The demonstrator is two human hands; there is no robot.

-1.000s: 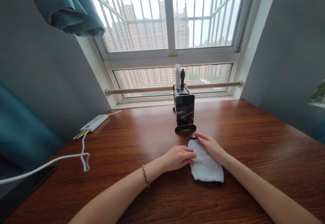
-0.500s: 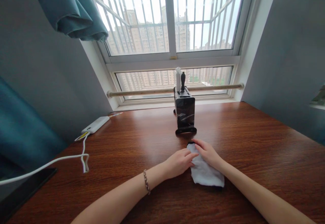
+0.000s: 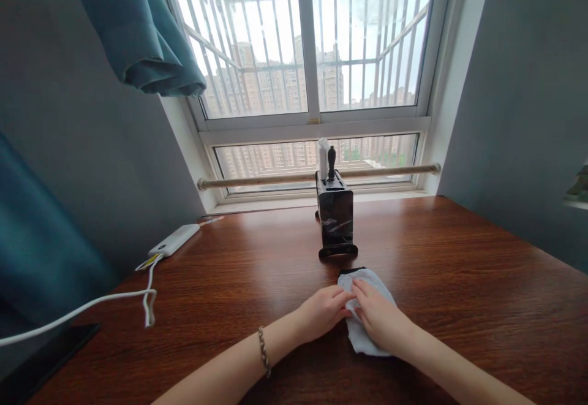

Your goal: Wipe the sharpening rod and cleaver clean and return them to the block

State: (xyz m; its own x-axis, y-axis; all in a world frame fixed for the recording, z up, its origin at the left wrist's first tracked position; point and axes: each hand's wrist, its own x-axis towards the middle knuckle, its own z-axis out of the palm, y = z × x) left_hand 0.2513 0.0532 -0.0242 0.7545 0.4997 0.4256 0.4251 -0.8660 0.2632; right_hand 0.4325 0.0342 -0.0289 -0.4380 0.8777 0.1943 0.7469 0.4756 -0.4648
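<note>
Wooden table (image 3: 257,246): black holder (image 3: 337,221), two handles (image 3: 331,163) protruding (hands (image 3: 379,318) on white cloth (image 3: 362,339)).

Cloth (image 3: 371,345) on table (image 3: 459,258), right hand (image 3: 381,319) across it, left hand (image 3: 324,312) at its left side. Straight beyond, holder (image 3: 337,221), up by middle of far edge, handle (image 3: 331,163) upright in top. Over near far left corner, device (image 3: 177,239); cable (image 3: 92,302) from it, out past left edge. Window (image 3: 257,122) behind far edge.

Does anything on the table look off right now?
Nothing looks spilled or broken on the table. The white cable looks untidy, bent sharply near the white box at left; the white cloth under the right hand is slightly rumpled.
</note>
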